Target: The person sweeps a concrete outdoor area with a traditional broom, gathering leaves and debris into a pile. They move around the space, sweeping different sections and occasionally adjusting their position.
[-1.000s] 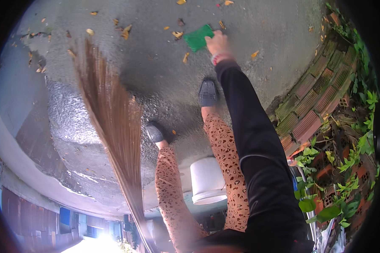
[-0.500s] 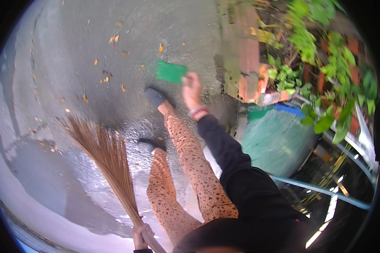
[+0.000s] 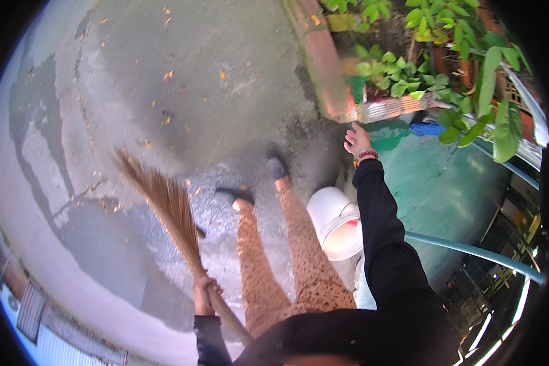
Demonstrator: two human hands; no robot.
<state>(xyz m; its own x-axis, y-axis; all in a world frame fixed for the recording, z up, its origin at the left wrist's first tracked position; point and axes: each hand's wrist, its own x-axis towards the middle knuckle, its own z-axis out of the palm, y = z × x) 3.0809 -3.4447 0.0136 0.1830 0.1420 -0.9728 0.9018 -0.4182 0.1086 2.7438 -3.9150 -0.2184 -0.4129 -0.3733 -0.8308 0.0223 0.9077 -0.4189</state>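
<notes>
My left hand [image 3: 206, 295] is wrapped round the handle end of a stick broom [image 3: 175, 222] made of thin brown ribs. Its bristles fan out to the upper left, above the wet concrete. My right hand [image 3: 357, 140], with a red bead bracelet at the wrist, reaches out beside the corner of the brick edging [image 3: 324, 61]. Its fingers are apart, with nothing seen in them. A flat green piece [image 3: 357, 89] stands just beyond that hand, by the edging and the plants; its lower part is hidden.
A white bucket [image 3: 335, 222] lies tipped beside my right leg. Green plants [image 3: 402, 67] grow behind the edging. A green surface [image 3: 439, 183] with a blue pipe [image 3: 476, 255] is at the right. Dry leaves [image 3: 168, 75] are scattered over the concrete floor [image 3: 226, 110].
My right hand has moved right and let go of the green piece, which now stands by the edging. The view has shifted right, and the bucket has come into sight. The broom stays in my left hand.
</notes>
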